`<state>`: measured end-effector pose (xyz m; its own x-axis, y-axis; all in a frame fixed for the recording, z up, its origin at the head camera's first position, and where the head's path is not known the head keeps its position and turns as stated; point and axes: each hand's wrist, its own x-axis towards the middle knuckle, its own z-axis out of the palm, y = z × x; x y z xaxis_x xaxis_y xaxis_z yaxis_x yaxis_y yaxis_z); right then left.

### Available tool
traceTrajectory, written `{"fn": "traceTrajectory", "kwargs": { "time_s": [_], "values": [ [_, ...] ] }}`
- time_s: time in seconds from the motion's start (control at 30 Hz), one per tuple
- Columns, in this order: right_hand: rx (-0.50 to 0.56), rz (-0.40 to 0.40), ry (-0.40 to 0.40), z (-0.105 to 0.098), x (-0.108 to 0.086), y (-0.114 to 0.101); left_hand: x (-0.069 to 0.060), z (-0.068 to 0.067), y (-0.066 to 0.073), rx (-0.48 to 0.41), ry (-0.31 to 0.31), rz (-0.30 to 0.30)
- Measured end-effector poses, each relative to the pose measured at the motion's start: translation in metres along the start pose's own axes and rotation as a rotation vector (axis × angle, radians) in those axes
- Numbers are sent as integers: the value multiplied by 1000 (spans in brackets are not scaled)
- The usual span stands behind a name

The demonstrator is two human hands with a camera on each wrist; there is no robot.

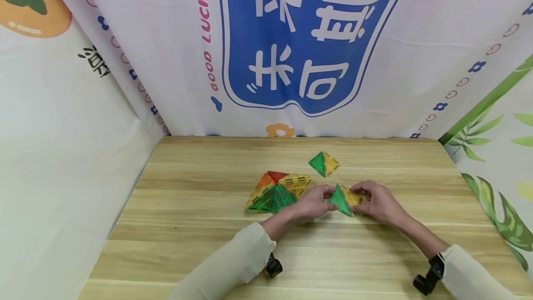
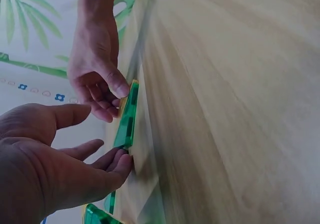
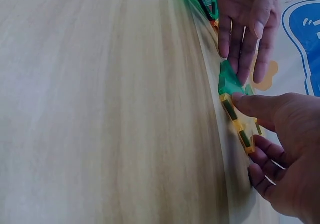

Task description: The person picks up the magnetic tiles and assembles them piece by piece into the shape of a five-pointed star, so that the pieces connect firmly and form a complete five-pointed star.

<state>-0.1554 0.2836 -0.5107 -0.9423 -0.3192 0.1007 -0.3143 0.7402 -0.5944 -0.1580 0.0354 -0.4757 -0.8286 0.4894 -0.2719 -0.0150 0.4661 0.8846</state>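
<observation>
A pair of translucent triangular magnetic tiles, one green (image 1: 341, 201) and one yellow (image 1: 351, 198), lies edge to edge between the hands near the table's middle. My right hand (image 1: 378, 203) holds the yellow tile, thumb on its near side, fingertips at its outer edge. In the right wrist view, the thumb of the right hand (image 3: 295, 149) reaches the seam with the green tile (image 3: 229, 79). At the green tile's left corner is my left hand (image 1: 313, 202), its fingers fairly straight and touching the tile. How firmly they touch cannot be told.
Left of the hands sits a cluster of joined red, orange, yellow and green triangular tiles (image 1: 276, 193). Behind the hands lies another green and yellow tile pair (image 1: 323, 164). The wooden table (image 1: 175, 244) ends at a printed cloth backdrop (image 1: 183, 82). Each wrist wears a black camera.
</observation>
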Motion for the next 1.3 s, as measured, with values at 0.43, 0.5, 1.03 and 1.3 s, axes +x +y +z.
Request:
{"fn": "traceTrajectory", "kwargs": {
  "time_s": [0.43,0.5,1.03,1.3],
  "values": [
    [240,-103,17,10,-10,3,3,7,-4,-158,82,-26],
    [286,-101,-1,13,-11,4,4,7,-5,-155,92,-27],
    [532,-3,-104,-2,-6,-5,-4,-3,1,-176,69,66],
    [580,-31,-152,-7,18,-28,-18,-35,2,-176,78,100]
  ]
}}
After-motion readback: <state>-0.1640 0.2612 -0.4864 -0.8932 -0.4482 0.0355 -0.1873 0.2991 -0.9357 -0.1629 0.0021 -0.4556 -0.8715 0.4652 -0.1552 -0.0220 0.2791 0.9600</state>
